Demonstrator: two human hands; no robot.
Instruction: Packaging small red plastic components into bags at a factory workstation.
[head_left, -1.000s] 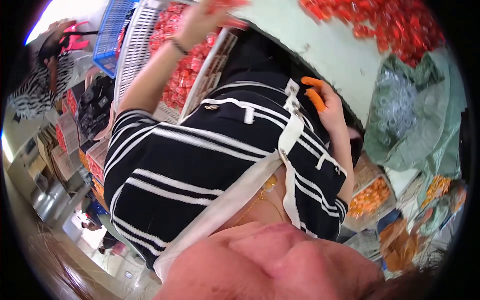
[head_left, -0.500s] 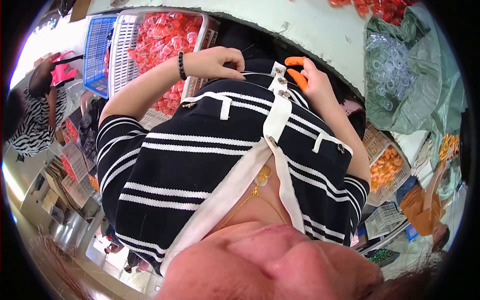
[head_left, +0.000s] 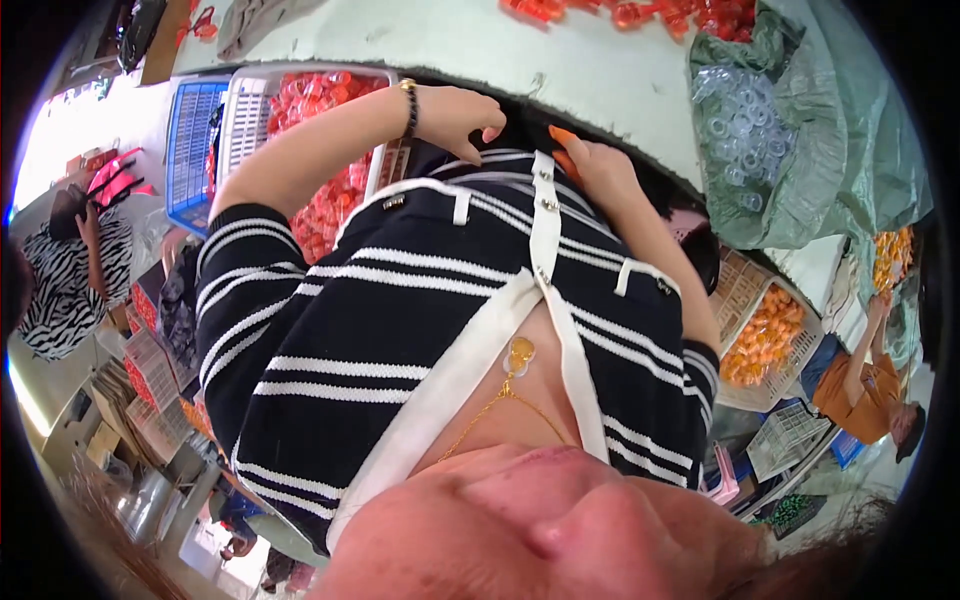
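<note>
My left hand [head_left: 458, 118], with a dark beaded bracelet [head_left: 411, 108] at the wrist, is raised past the table edge in front of my waist. Its fingers curl loosely, the thumb stands apart from them, and nothing shows between. Across from it, my right hand [head_left: 606, 172] wears orange finger covers [head_left: 562, 136] on the thumb and a finger. Those two digits point toward my left hand, slightly apart, with no object visible in them. Nearest to my left forearm is a white crate [head_left: 247, 125] filled with red translucent plastic pieces [head_left: 335, 195].
A pale table [head_left: 450, 45] runs ahead, carrying red pieces [head_left: 632, 14] and a green sack [head_left: 830, 165] of clear plastic rings [head_left: 745, 125]. A blue crate [head_left: 190, 150] is at left, a crate of orange pieces [head_left: 765, 345] at right. Other people [head_left: 858, 395] are on both sides.
My left hand has shifted slightly right and its thumb and fingers show a wider gap. My right hand has turned, bringing its orange-covered digits closer together. The whole view has shifted.
</note>
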